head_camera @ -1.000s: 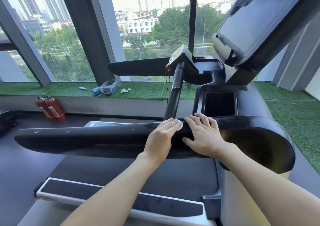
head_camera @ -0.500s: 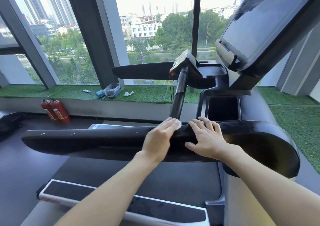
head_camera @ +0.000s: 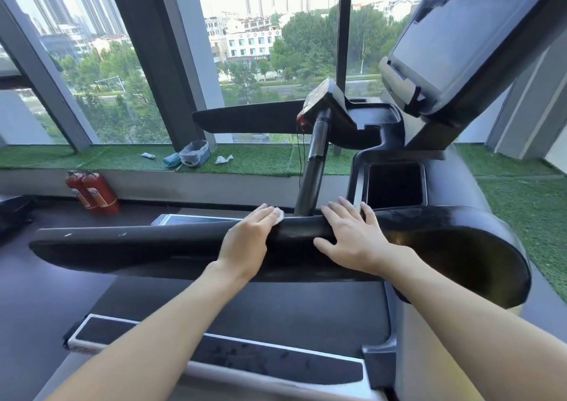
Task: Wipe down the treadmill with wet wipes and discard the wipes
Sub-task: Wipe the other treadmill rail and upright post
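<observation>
Left hand (head_camera: 248,242) lies flat on the treadmill (head_camera: 454,192) handrail (head_camera: 138,241), fingers straight, pressing a white wipe (head_camera: 278,215) onto the rail's far edge. Only a small corner of the wipe shows past the fingertips. Right hand (head_camera: 352,238) rests just right of it on the same rail, fingers spread and straight, thumb on the near face, holding nothing. The hands are near each other, not touching. A black post (head_camera: 313,167) rises behind the rail between them. Far right are the cup tray (head_camera: 395,186) and the tilted screen (head_camera: 460,32). The belt (head_camera: 276,311) is below the arms. On the far green ledge (head_camera: 92,158) are a small lined bin (head_camera: 194,152), a blue pack (head_camera: 171,159) just left of it, and a crumpled white scrap (head_camera: 224,159) to its right. Two red fire extinguishers (head_camera: 95,192) lean below the ledge at left.
</observation>
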`<state>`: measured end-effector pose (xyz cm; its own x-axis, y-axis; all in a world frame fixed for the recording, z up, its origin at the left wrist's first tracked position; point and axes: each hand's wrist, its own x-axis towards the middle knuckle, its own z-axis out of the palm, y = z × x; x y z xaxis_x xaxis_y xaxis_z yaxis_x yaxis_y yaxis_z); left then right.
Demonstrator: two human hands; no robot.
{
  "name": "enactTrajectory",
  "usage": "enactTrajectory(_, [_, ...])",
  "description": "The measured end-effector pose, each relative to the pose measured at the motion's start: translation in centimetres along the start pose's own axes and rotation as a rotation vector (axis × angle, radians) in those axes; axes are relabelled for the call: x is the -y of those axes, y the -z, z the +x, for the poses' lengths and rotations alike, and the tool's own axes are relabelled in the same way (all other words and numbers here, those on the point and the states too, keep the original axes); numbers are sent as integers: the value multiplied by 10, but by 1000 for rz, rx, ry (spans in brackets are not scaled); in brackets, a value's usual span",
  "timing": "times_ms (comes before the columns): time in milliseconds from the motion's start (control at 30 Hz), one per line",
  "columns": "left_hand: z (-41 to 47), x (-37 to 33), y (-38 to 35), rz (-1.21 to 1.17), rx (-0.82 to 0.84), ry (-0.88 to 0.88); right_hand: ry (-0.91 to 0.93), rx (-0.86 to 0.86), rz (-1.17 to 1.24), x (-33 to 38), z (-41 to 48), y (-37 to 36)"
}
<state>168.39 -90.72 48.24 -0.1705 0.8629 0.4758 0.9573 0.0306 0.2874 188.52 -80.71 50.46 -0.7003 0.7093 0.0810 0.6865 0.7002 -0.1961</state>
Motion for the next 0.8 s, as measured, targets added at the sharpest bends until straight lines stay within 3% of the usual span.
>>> enactTrajectory(67, [5, -16, -5, -28, 8, -89, 40, -65, 26, 14, 5, -4])
enactTrajectory(167, [0, -24, -12, -67, 70, -181, 68, -31, 23, 27, 12, -12])
enactTrajectory(400, [-11, 29, 9, -7, 68, -34, 37, 35, -50, 26, 12, -10])
enactTrajectory(633, [1, 8, -3, -194, 71, -84, 62, 58, -88, 46, 28, -15])
enactTrajectory(800, [5, 25, -7, -403, 14, 37, 64, 34, -104, 44, 28, -18])
